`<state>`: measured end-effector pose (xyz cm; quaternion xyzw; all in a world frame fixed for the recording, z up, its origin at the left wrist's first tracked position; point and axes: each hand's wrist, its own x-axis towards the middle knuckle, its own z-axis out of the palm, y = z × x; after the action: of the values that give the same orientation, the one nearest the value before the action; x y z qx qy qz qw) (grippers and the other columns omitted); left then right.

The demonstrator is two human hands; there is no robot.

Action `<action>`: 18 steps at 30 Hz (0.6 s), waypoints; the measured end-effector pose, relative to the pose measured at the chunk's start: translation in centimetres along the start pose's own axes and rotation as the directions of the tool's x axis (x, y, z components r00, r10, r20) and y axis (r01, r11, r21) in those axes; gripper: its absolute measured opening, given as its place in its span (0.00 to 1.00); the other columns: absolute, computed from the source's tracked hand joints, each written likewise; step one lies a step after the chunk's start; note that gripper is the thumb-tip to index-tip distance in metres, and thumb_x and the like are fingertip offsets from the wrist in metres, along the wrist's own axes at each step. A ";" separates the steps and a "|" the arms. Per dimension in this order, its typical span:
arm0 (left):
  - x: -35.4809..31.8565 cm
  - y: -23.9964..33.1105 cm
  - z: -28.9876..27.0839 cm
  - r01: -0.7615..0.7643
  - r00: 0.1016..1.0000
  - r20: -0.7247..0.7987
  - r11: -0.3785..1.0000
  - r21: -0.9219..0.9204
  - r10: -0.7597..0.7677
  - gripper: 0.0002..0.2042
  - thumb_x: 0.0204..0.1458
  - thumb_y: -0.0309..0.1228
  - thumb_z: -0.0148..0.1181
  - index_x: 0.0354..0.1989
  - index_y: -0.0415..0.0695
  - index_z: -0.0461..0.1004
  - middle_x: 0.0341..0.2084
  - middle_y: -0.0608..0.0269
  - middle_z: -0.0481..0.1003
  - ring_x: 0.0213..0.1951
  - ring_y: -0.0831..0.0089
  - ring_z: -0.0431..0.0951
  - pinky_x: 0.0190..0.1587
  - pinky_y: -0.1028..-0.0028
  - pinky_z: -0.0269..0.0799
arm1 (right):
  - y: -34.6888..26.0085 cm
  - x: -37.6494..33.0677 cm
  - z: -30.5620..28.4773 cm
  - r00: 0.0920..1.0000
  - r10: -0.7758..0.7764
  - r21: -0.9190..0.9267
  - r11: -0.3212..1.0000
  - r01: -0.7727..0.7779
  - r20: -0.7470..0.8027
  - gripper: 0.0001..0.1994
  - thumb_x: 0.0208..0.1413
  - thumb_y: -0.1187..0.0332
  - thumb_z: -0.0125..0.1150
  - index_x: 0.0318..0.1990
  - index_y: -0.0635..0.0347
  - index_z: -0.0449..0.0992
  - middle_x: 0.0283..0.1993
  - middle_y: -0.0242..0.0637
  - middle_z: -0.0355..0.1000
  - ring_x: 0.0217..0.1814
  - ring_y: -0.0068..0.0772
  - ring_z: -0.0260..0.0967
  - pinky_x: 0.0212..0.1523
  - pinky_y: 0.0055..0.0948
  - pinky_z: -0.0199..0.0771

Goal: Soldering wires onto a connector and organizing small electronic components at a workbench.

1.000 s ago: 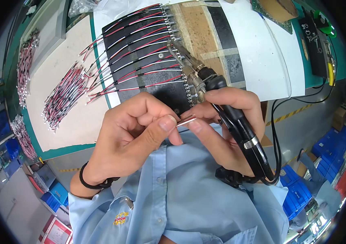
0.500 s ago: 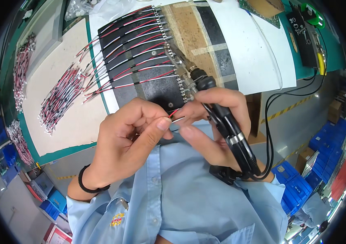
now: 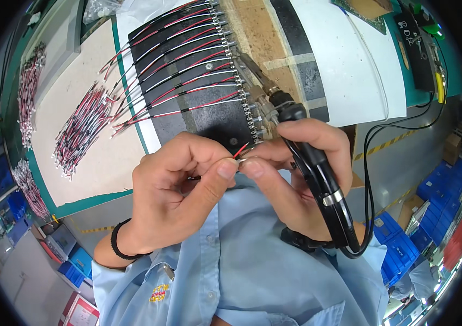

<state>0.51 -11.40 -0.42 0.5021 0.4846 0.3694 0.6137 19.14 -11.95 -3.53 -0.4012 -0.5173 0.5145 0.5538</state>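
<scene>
My left hand point(image 3: 179, 187) pinches a thin red wire point(image 3: 240, 150) between thumb and forefinger, close to my chest. My right hand point(image 3: 301, 174) grips a black soldering iron point(image 3: 310, 160) in its palm, tip pointing up toward the jig, while its thumb and forefinger meet the left fingers at the wire's end. Above both hands lies a black jig point(image 3: 209, 117) with several red-and-black wires point(image 3: 182, 70) clamped in a row, metal terminals along its right edge.
Bundles of red, white and black wires point(image 3: 81, 127) lie on the beige mat at left, more at the far left edge point(image 3: 27, 92). The iron's black cord point(image 3: 375, 163) loops off to the right. Blue bins point(image 3: 437, 190) stand on the floor.
Both hands stayed together at the wire with the iron still gripped; the view shifted slightly, and the red wire end now shows above my fingertips.
</scene>
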 end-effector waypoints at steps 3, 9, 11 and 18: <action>0.8 0.4 0.0 0.058 0.998 0.008 0.996 0.069 -0.059 0.04 0.62 0.23 0.61 0.38 0.35 0.74 0.25 0.69 0.76 0.28 0.87 0.73 0.30 0.84 0.67 | 0.4 0.1 -0.5 0.994 -0.063 -0.237 0.968 0.082 0.084 0.25 0.57 0.83 0.65 0.59 0.66 0.60 0.37 0.47 0.79 0.39 0.29 0.79 0.42 0.27 0.80; 4.5 1.6 -1.6 0.341 0.931 0.026 0.892 0.298 -0.365 0.07 0.63 0.28 0.61 0.35 0.37 0.76 0.23 0.68 0.77 0.24 0.87 0.70 0.27 0.84 0.62 | 1.1 -0.1 -3.6 0.962 -0.230 -0.661 0.701 0.268 0.146 0.28 0.63 0.60 0.63 0.62 0.69 0.59 0.40 0.51 0.77 0.39 0.34 0.78 0.43 0.30 0.79; 6.1 1.6 -1.9 0.328 0.927 0.082 0.897 0.295 -0.366 0.06 0.62 0.28 0.62 0.35 0.37 0.76 0.23 0.69 0.77 0.23 0.87 0.70 0.25 0.84 0.62 | 1.1 -1.0 -4.6 0.969 -0.242 -0.713 0.670 0.204 0.050 0.33 0.63 0.51 0.61 0.62 0.72 0.59 0.38 0.52 0.77 0.37 0.37 0.78 0.41 0.33 0.79; 9.2 2.9 -2.4 0.532 0.784 0.137 0.770 0.353 -0.605 0.06 0.60 0.27 0.64 0.32 0.38 0.78 0.21 0.67 0.78 0.21 0.85 0.74 0.22 0.84 0.65 | 1.5 -3.7 -6.8 0.916 -0.398 -0.324 0.874 0.363 -0.047 0.36 0.62 0.44 0.60 0.60 0.73 0.63 0.34 0.60 0.76 0.32 0.48 0.77 0.32 0.41 0.79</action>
<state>0.60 -1.53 0.25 0.4575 0.5850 0.0238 0.6693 25.86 -14.79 -6.56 -0.4012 -0.6281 0.2847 0.6029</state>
